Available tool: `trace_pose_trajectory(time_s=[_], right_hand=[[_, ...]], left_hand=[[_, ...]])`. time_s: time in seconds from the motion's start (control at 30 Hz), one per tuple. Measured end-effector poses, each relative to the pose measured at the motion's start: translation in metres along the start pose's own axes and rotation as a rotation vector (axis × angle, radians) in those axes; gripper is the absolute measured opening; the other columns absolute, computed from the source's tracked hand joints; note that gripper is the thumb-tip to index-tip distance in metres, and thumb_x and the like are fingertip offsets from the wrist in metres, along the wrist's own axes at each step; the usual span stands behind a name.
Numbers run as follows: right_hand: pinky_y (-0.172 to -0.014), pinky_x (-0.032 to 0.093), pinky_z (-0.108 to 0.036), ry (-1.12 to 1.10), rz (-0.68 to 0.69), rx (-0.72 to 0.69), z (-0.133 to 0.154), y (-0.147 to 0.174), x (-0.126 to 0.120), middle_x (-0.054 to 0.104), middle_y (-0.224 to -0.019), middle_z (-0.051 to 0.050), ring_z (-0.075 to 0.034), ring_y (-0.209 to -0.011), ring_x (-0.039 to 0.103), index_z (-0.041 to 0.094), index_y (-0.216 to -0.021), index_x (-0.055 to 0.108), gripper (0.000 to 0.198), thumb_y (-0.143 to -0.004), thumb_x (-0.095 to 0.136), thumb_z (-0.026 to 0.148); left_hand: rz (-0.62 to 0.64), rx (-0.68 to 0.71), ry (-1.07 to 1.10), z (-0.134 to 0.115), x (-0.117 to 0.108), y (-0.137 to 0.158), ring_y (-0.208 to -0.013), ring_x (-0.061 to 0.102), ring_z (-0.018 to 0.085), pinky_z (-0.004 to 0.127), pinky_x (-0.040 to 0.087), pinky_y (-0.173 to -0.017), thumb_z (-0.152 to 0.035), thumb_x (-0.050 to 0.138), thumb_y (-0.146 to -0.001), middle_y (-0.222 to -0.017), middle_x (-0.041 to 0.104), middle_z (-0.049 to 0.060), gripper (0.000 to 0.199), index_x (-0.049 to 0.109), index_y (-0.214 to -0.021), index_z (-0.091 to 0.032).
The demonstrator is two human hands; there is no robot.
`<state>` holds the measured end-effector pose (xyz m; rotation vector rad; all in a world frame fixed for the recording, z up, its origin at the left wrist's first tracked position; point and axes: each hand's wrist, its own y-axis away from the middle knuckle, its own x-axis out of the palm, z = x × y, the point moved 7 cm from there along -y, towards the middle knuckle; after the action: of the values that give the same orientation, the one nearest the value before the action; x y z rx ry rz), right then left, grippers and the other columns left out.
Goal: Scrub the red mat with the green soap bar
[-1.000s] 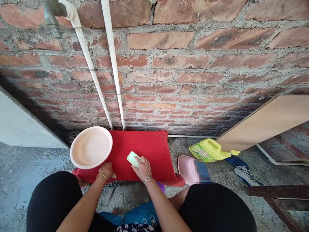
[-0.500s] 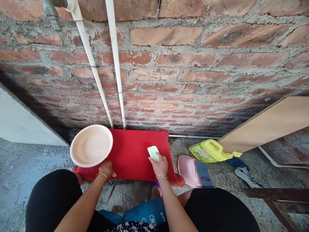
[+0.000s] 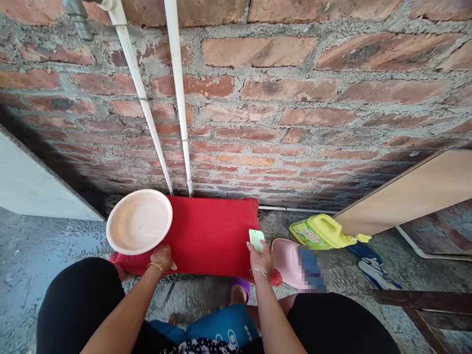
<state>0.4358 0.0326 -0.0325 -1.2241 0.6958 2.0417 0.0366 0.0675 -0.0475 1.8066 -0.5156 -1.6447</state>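
Observation:
A wet-looking red cloth (image 3: 214, 236) lies spread over a low surface against the wall. My left hand (image 3: 162, 258) is closed on its front edge, just below the rim of a pale pink basin (image 3: 167, 231). The basin holds a little clear water and rests on the cloth's left part. In my right hand (image 3: 262, 258) is a pale green scrub brush (image 3: 257, 239), flat back up, near the cloth's right edge. Its underside is hidden.
Right of the cloth are a pink plastic dustpan-like piece (image 3: 285, 260), a yellow detergent jug (image 3: 324, 230) lying on its side and a flip-flop (image 3: 376, 273). White pipes (image 3: 182, 123) run down the brick wall. A pale panel (image 3: 40, 182) stands at left, a board (image 3: 413, 191) at right.
My right hand has moved right with the scrub brush, from the cloth's inner part to its right edge. My left hand has stayed in place.

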Motion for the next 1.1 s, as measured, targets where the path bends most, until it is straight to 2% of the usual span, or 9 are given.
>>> trace_pose_trajectory(time_s=[0.1, 0.2, 0.33, 0.47, 0.63, 0.73, 0.8, 1.0, 1.1], right_hand=[[-0.080, 0.042, -0.035, -0.032, 0.047, -0.298, 0.046, 0.027, 0.017, 0.059, -0.098, -0.010, -0.025, -0.089, 0.055, 0.019, -0.117, 0.061, 0.050, -0.076, 0.059, 0.048], [-0.083, 0.039, -0.033, 0.031, 0.245, -0.642, 0.107, 0.082, 0.048, 0.059, -0.103, -0.007, -0.023, -0.092, 0.055, 0.026, -0.114, 0.064, 0.046, -0.072, 0.067, 0.044], [-0.086, 0.037, -0.036, 0.133, 0.450, -0.897, 0.150, 0.138, 0.073, 0.059, -0.107, -0.004, -0.024, -0.098, 0.053, 0.036, -0.116, 0.062, 0.049, -0.069, 0.071, 0.044], [-0.085, 0.038, -0.035, 0.180, 0.392, -0.786, 0.133, 0.104, 0.062, 0.059, -0.109, -0.004, -0.023, -0.098, 0.054, 0.035, -0.117, 0.062, 0.049, -0.069, 0.071, 0.043], [-0.073, 0.042, -0.036, 0.095, 0.092, -0.248, 0.043, 0.010, 0.015, 0.059, -0.099, -0.008, -0.023, -0.083, 0.057, 0.025, -0.117, 0.062, 0.050, -0.074, 0.062, 0.049], [-0.070, 0.043, -0.040, 0.010, -0.055, -0.054, 0.010, -0.007, 0.000, 0.060, -0.099, -0.012, -0.027, -0.083, 0.056, 0.020, -0.117, 0.062, 0.054, -0.075, 0.057, 0.054], [-0.072, 0.043, -0.040, -0.019, -0.064, -0.085, 0.016, -0.003, 0.004, 0.059, -0.100, -0.014, -0.028, -0.085, 0.056, 0.018, -0.118, 0.061, 0.056, -0.076, 0.057, 0.054], [-0.079, 0.041, -0.033, 0.135, 0.176, -0.500, 0.091, 0.024, 0.045, 0.058, -0.104, -0.007, -0.023, -0.091, 0.057, 0.028, -0.117, 0.062, 0.048, -0.073, 0.065, 0.047], [-0.080, 0.040, -0.033, 0.176, 0.220, -0.463, 0.084, 0.010, 0.043, 0.058, -0.108, -0.005, -0.023, -0.094, 0.057, 0.032, -0.117, 0.062, 0.048, -0.071, 0.067, 0.046]], left_hand=[[0.003, -0.009, -0.002, 0.000, -0.002, 0.001, -0.110, 0.060, 0.030, 0.033, 0.049, -0.086, -0.030, 0.082, -0.046, -0.120, 0.062, 0.018, 0.070, 0.060, -0.110, -0.014], [-0.002, -0.010, 0.001, 0.001, -0.003, 0.003, -0.111, 0.060, 0.029, 0.033, 0.049, -0.086, -0.029, 0.082, -0.047, -0.121, 0.061, 0.018, 0.069, 0.059, -0.110, -0.014], [-0.009, 0.006, 0.017, 0.001, -0.005, 0.006, -0.110, 0.060, 0.028, 0.033, 0.049, -0.086, -0.030, 0.082, -0.048, -0.119, 0.062, 0.016, 0.066, 0.059, -0.109, -0.016], [-0.011, -0.002, 0.023, 0.002, -0.006, 0.006, -0.110, 0.060, 0.029, 0.033, 0.049, -0.085, -0.032, 0.083, -0.047, -0.119, 0.063, 0.017, 0.068, 0.060, -0.108, -0.014], [0.008, -0.018, 0.006, 0.000, -0.005, 0.005, -0.112, 0.060, 0.028, 0.032, 0.049, -0.086, -0.030, 0.083, -0.048, -0.121, 0.062, 0.016, 0.065, 0.060, -0.108, -0.017], [0.012, -0.012, 0.020, 0.000, -0.004, 0.004, -0.111, 0.060, 0.029, 0.032, 0.049, -0.087, -0.027, 0.083, -0.048, -0.120, 0.062, 0.018, 0.066, 0.060, -0.108, -0.014], [0.001, -0.009, 0.025, 0.001, -0.003, 0.003, -0.110, 0.061, 0.029, 0.033, 0.049, -0.086, -0.027, 0.083, -0.047, -0.119, 0.063, 0.017, 0.066, 0.061, -0.108, -0.014], [-0.008, -0.001, 0.000, 0.002, -0.002, 0.002, -0.108, 0.061, 0.029, 0.031, 0.050, -0.083, -0.030, 0.083, -0.047, -0.119, 0.063, 0.016, 0.067, 0.061, -0.109, -0.017], [-0.003, -0.008, -0.009, 0.001, -0.003, 0.003, -0.109, 0.061, 0.029, 0.032, 0.050, -0.084, -0.029, 0.082, -0.048, -0.120, 0.062, 0.017, 0.069, 0.060, -0.111, -0.015]])
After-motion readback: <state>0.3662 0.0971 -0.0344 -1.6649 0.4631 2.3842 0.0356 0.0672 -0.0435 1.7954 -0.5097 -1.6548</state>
